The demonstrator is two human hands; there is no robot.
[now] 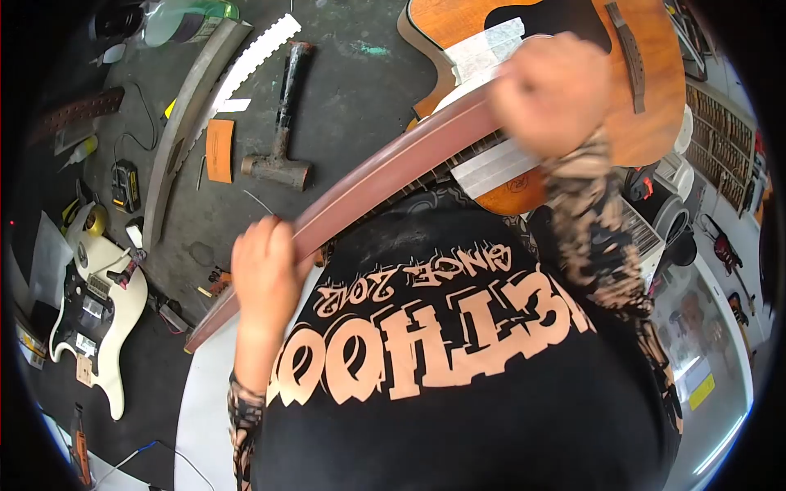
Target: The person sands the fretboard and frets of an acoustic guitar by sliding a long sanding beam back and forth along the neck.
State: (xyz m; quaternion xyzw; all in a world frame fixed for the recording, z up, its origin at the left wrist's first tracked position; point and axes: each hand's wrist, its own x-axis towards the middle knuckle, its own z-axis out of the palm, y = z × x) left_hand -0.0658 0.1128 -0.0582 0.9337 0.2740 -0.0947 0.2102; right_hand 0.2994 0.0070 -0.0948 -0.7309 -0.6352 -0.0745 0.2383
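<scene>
Roughly at the centre, one long reddish-brown bar lies along the neck of one acoustic guitar (660, 90), with one dark counter (352, 74) beyond. The guitar's body is the bigger piece at upper right; the bar (401, 159) comes next, then one white electric guitar body (127, 315), one curved grey beam (184, 131), one white notched straightedge (258, 61), one hammer (282, 168), two pale masking strips (495, 169) either side of the fretboard (438, 172), one tan card (219, 151) and one yellow-and-black battery (124, 186). The bar's long axis slants from lower left to upper right, in line with the fretboard. The left grip (266, 266) is curled over the bar, whose lower end sticks out past it; the right grip (557, 90), blurred, is closed on the upper end, its finger positions unclear. On the person's black shirt (475, 425), upside down, large letters show ETHOO, with smaller "SINCE 2012" above them here; the card's marking is too small to read.
</scene>
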